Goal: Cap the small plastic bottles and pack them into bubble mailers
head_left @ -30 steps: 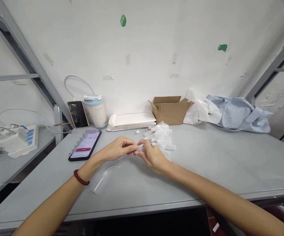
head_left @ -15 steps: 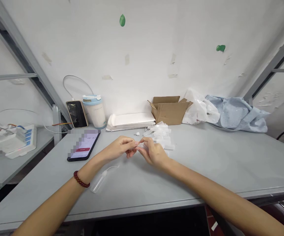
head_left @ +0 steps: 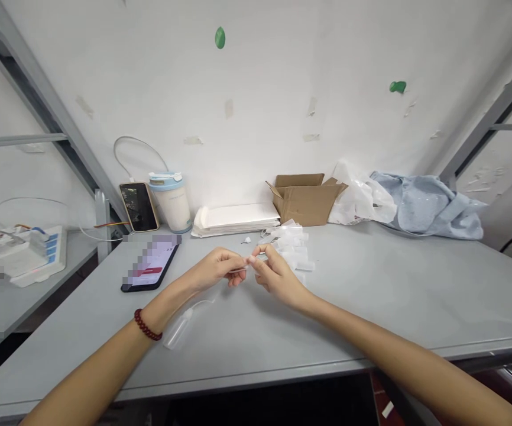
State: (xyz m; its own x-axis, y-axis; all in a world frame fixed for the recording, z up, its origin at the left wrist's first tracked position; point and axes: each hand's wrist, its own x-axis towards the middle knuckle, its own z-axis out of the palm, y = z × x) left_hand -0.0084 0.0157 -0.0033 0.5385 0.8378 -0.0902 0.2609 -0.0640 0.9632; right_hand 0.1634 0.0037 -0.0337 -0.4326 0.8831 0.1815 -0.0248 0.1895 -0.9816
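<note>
My left hand (head_left: 221,267) is closed, thumb over bent fingers, around a small clear plastic piece (head_left: 239,270). Only a thin pale edge of it shows, so its kind is hidden. Fingertip to fingertip with it, my right hand (head_left: 277,277) pinches at the same spot. Below my left wrist lies a clear plastic squeeze bottle (head_left: 177,331) with a thin bent nozzle tube. Behind my right hand is a heap of translucent small bottles (head_left: 295,248). A small white nozzle cap (head_left: 247,240) lies just left of that heap.
A phone (head_left: 156,263) lies on the grey table (head_left: 393,296) at left. Behind it stand another phone (head_left: 139,206) and a lidded cup (head_left: 171,204). Along the wall are white envelopes (head_left: 238,218), a cardboard box (head_left: 307,204), a white plastic bag (head_left: 360,198) and blue cloth (head_left: 428,204).
My right hand's fingers have shifted slightly, the thumb now higher against the left fingertips. My left hand has barely moved. The squeeze bottle and the heap stay where they were.
</note>
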